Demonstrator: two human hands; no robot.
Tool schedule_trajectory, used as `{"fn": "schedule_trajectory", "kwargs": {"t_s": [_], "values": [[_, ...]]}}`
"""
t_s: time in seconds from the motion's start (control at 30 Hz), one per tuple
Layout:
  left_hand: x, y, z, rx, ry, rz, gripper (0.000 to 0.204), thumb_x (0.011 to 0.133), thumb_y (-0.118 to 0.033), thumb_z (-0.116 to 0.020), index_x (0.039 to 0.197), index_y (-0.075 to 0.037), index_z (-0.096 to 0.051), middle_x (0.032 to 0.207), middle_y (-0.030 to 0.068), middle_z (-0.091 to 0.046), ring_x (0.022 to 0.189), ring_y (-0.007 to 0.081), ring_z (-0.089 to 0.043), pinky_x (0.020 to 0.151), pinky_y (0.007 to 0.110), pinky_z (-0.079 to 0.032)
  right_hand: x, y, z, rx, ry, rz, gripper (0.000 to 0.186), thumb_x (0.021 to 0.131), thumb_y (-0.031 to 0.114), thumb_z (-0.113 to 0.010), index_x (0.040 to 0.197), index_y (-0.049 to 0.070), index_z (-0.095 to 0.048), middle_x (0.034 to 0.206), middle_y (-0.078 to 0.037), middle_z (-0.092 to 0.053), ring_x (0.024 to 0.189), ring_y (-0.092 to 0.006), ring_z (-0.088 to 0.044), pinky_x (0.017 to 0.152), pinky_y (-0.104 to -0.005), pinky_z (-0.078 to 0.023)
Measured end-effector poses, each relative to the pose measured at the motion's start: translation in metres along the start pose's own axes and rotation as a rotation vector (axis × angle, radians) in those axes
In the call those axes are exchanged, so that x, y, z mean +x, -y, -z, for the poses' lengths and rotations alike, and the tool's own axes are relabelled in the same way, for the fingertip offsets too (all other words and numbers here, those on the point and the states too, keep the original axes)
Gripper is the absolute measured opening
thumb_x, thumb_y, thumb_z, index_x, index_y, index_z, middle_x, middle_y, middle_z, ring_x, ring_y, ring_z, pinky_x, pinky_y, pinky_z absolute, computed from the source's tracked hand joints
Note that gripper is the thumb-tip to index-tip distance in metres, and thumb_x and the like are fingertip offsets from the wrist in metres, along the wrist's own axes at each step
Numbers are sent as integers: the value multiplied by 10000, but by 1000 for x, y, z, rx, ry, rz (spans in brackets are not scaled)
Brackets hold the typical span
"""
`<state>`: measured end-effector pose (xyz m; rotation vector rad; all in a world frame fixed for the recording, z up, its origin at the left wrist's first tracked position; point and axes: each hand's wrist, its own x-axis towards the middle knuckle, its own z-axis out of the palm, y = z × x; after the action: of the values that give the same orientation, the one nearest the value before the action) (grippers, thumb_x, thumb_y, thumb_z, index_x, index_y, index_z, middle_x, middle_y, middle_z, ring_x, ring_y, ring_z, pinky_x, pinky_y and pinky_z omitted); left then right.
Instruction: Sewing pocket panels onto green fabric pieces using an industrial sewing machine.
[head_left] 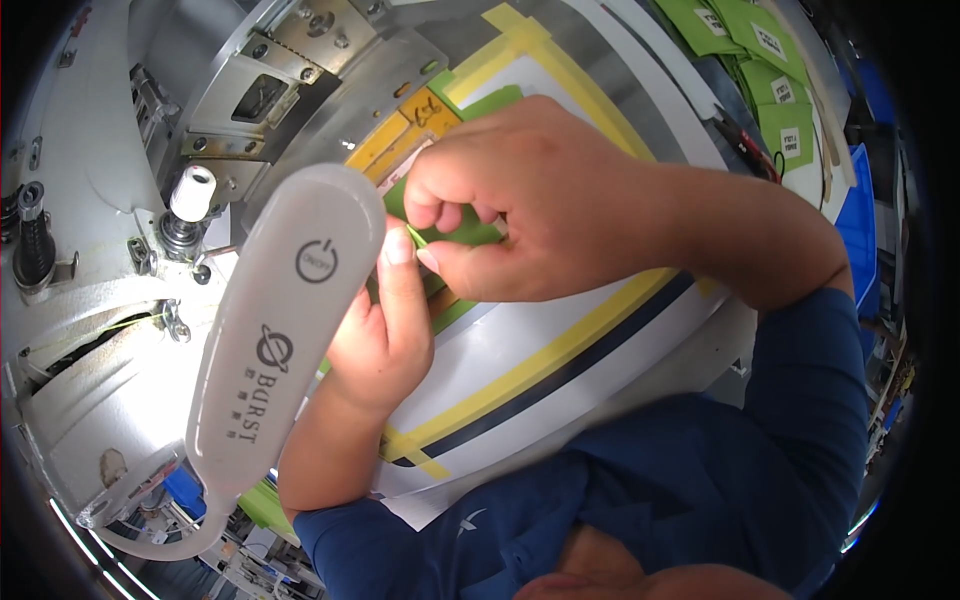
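Note:
My left hand (385, 330) comes up from below, partly hidden behind a long white lamp head (285, 320), with its thumb pressed toward a thin green thread or edge of green fabric (462, 232). My right hand (520, 200) reaches in from the right and pinches the same thin green piece between thumb and fingertips. Both hands meet over the green fabric lying on the sewing machine bed (560, 340). The needle area is hidden behind the lamp and my hands.
The grey sewing machine head (120, 200) fills the left side, with a white knob (192, 192) on it. Yellow tape lines (540, 360) mark the white bed. A stack of green fabric pieces with white labels (770, 70) lies at the top right, beside a blue bin (860, 240).

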<state>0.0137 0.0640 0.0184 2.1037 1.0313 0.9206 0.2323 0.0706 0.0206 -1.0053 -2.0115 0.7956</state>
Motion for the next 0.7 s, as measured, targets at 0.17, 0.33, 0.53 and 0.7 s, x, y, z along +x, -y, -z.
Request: {"fn": "schedule_trajectory", "kwargs": {"t_s": [0.17,0.33,0.53,0.7], "values": [[-2,4,0,-38,27,3,112,1083,-63,-568,1055,16,-642,1077,116,-616,956,204,-574,874,326,-475,0,-4,1,4,65,-24,102,896,130,-730,897,80,-642,780,-52,-684,655,-261,-657,585,-390,-498],[-3,6,-1,-29,-3,-58,108,1093,-71,-567,1098,16,-632,1094,119,-607,952,187,-569,863,313,-480,-1,-7,-7,5,25,11,108,908,117,-721,884,89,-619,781,-66,-657,696,-309,-651,599,-425,-487],[-2,3,2,80,24,-77,104,1101,-79,-553,1091,13,-599,1090,134,-595,960,212,-563,893,334,-473,-2,-4,-12,-143,-90,178,131,896,131,-732,882,103,-605,782,-79,-630,686,-326,-626,591,-450,-488],[3,2,-2,98,16,-100,109,1104,-79,-537,1057,12,-575,1082,139,-591,956,236,-557,921,358,-463,-1,-2,-8,-171,-94,171,172,872,194,-710,835,44,-635,746,-133,-682,719,-344,-703,656,-455,-561]]}}
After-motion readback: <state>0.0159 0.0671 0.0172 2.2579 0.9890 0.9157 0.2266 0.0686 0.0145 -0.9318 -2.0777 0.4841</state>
